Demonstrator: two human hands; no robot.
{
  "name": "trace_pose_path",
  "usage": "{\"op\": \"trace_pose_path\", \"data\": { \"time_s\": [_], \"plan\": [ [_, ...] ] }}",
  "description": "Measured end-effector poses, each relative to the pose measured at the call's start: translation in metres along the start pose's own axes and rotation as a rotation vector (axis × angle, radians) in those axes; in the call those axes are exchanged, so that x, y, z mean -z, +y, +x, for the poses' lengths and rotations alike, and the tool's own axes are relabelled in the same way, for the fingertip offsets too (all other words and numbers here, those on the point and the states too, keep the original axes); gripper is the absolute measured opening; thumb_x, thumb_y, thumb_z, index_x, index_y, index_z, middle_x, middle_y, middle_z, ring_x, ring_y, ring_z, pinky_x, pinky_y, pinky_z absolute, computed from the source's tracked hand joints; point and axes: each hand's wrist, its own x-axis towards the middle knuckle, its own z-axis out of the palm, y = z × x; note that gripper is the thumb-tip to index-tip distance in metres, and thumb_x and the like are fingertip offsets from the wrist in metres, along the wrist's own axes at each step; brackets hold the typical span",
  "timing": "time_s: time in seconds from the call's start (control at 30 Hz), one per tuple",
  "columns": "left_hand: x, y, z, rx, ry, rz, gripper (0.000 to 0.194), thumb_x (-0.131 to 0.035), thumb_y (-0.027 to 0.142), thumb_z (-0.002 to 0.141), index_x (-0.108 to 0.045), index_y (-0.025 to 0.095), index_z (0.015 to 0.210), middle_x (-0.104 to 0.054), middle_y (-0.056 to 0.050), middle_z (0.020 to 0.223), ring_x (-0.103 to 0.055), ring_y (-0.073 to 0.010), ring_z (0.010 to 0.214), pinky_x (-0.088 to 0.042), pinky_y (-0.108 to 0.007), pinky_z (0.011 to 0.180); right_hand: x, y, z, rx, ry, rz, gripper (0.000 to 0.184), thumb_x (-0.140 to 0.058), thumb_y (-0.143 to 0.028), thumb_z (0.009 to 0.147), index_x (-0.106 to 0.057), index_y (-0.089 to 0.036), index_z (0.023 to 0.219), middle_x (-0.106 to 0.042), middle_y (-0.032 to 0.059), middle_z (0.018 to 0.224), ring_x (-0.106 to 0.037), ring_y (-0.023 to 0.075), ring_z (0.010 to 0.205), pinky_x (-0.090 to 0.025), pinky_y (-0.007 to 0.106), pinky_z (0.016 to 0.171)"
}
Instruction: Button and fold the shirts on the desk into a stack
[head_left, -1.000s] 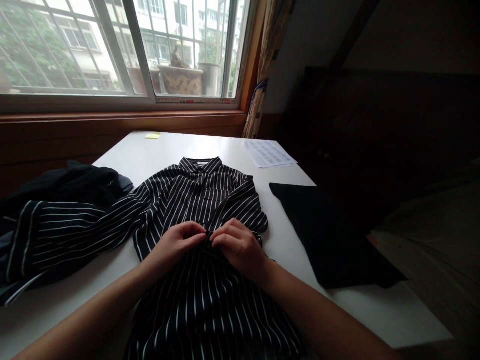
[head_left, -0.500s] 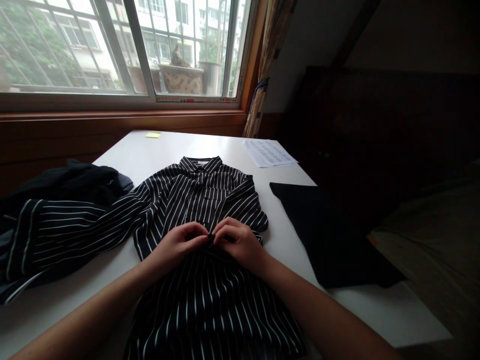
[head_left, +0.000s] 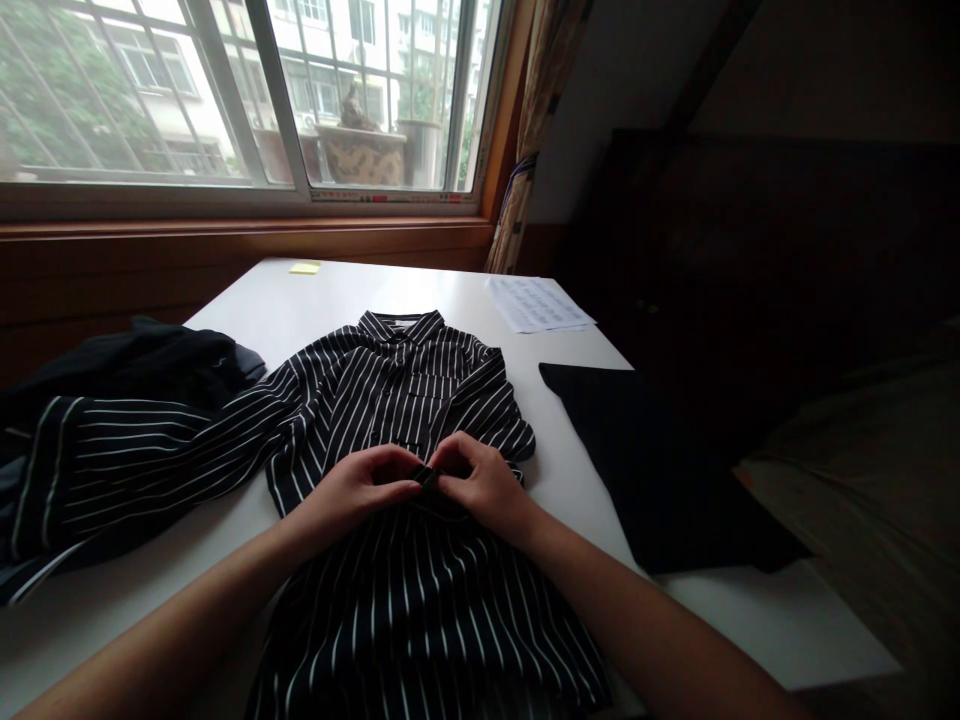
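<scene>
A black shirt with white stripes point(head_left: 420, 590) lies front up on the white table, its collar toward the window. One sleeve stretches out to the left; the other is folded over the chest at the right. My left hand point(head_left: 367, 482) pinches the shirt's front placket at mid-body between thumb and fingers. Close beside it, my right hand point(head_left: 484, 488) pinches the same bit of fabric, the fingertips of both hands nearly meeting. Any button between the fingers is too small and dark to make out.
Dark clothes point(head_left: 142, 370) are heaped at the left, partly under the sleeve. A flat black cloth point(head_left: 660, 470) lies along the right edge of the white table point(head_left: 592, 400). Printed sheets point(head_left: 538, 304) and a yellow sticky note point(head_left: 305, 268) lie toward the window.
The fingers of both hands have shifted slightly on the placket, and a small fold of fabric now shows between them. The rest of the shirt lies as before.
</scene>
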Motion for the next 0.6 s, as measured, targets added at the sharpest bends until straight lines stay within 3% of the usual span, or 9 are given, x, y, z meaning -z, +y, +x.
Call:
{"op": "trace_pose_path", "data": {
  "time_s": [0.6],
  "plan": [
    [-0.0041,-0.0049,0.0026,-0.078,0.094,0.196,0.018,-0.069,0.032,0.084,-0.071,0.018,0.096,-0.072,-0.003,0.093,-0.067,-0.0187,0.088,-0.054,-0.030,0.079,-0.0013,-0.0022,-0.0007,0.079,0.010,-0.121,0.021,-0.069,-0.006,0.078,-0.071,-0.021,0.093,-0.071,-0.0008,0.089,-0.067,0.0149,0.085,-0.050,0.027,0.080]
  ]
}}
